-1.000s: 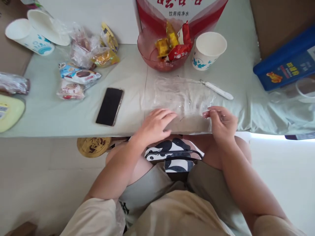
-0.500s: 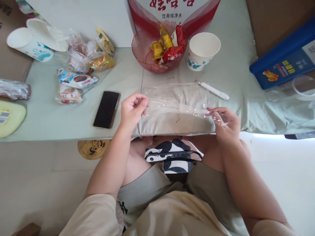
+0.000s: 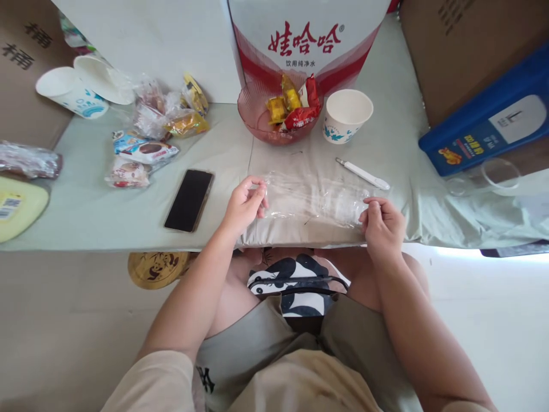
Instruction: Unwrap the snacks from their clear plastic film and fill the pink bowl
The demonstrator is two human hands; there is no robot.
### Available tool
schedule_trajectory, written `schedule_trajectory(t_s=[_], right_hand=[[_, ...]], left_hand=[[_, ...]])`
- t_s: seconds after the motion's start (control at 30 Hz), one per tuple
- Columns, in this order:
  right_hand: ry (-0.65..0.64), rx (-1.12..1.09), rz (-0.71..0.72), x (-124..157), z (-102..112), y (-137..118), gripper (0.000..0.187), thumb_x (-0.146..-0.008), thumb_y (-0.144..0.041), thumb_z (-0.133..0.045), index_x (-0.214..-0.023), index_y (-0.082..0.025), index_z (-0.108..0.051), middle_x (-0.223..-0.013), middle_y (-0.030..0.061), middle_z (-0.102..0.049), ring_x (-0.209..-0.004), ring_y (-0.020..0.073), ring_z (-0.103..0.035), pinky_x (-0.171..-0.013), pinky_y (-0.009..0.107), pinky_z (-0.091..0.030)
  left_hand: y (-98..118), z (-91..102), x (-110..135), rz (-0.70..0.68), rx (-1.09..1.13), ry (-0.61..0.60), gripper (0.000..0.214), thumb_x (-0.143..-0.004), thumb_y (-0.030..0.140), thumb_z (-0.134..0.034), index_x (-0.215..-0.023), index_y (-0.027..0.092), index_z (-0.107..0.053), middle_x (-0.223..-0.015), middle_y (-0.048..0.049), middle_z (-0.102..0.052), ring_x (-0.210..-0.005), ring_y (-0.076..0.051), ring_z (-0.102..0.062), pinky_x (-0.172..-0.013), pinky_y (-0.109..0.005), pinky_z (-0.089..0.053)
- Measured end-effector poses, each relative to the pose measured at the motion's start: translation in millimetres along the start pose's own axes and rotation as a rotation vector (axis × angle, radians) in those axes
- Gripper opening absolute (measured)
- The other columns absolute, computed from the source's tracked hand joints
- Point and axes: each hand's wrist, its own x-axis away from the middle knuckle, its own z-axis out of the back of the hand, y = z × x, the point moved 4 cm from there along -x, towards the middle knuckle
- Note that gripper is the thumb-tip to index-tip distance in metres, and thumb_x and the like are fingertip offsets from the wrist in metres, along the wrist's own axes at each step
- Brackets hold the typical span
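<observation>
A clear plastic bag (image 3: pixel 300 197) stretches crumpled between my two hands, just above the cloth near the table's front edge. My left hand (image 3: pixel 246 205) pinches its left end between thumb and fingers. At the other end, my right hand (image 3: pixel 383 226) grips the plastic with curled fingers. Behind the bag, to the right, lies a white pen-like craft knife (image 3: pixel 363 174). A black phone (image 3: pixel 189 200) rests on the cloth left of my left hand.
A pink glass bowl (image 3: pixel 257 117) with wrapped snacks and a paper cup (image 3: pixel 347 116) stand behind the bag, before a white-and-red box (image 3: pixel 309 34). Snack packets (image 3: pixel 146 147) and tipped paper cups (image 3: pixel 71 94) are at left. A blue carton (image 3: pixel 489 120) stands at right.
The camera view has tilted up slightly. My right hand has closed more and drawn a little toward my left; the plastic's loose right end no longer sticks out past it.
</observation>
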Motion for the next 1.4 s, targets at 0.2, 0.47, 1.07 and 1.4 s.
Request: schedule_trajectory(t_s=[0.2, 0.47, 1.07, 1.4], right_hand=[[0.062, 0.143, -0.010, -4, 1, 3, 0.028, -0.092, -0.046, -0.057, -0.088, -0.021, -0.069, -0.057, -0.0036, -0.059, -0.049, 0.0120, -0.054, -0.051, 0.026, -0.042], [0.037, -0.068, -0.004, 0, -4, 0, 0.032, -0.094, -0.054, -0.056, -0.088, -0.023, -0.058, -0.057, -0.0072, -0.053, -0.042, 0.0100, -0.049, -0.046, 0.025, -0.041], [0.019, 0.572, -0.076, -8, 4, -2, 0.035, -0.087, -0.047, -0.049, -0.086, -0.021, -0.073, -0.064, 0.0038, -0.068, -0.066, 0.0217, -0.063, -0.070, 0.033, -0.041], [0.082, 0.750, 0.125, -4, -6, -2, 0.041, -0.086, -0.040, -0.051, -0.118, -0.023, -0.068, -0.113, 0.0119, -0.066, -0.083, 0.0244, -0.061, -0.079, 0.041, -0.048]], left_hand=[[-3, 3.7, -3, -0.016, -0.146, 0.029, 0.024, -0.084, 0.042, -0.069, -0.083, 0.021, -0.058, -0.050, 0.0060, -0.055, -0.044, -0.011, -0.056, -0.047, -0.022, -0.047], [1, 7.0, -5, -0.119, -0.075, -0.044, 0.036, -0.090, 0.056, -0.059, -0.091, 0.021, -0.053, -0.060, 0.0044, -0.061, -0.051, -0.010, -0.059, -0.053, -0.022, -0.047], [-4, 2.9, -4, 0.018, -0.557, 0.035, 0.022, -0.086, 0.034, -0.061, -0.103, 0.020, -0.065, -0.058, 0.0041, -0.060, -0.046, -0.012, -0.052, -0.050, -0.024, -0.039], [5, -4.4, -8, -0.193, -0.869, 0.189, 0.038, -0.085, 0.022, -0.067, -0.123, 0.021, -0.064, -0.120, -0.0109, -0.070, -0.105, -0.025, -0.069, -0.090, -0.036, -0.052]])
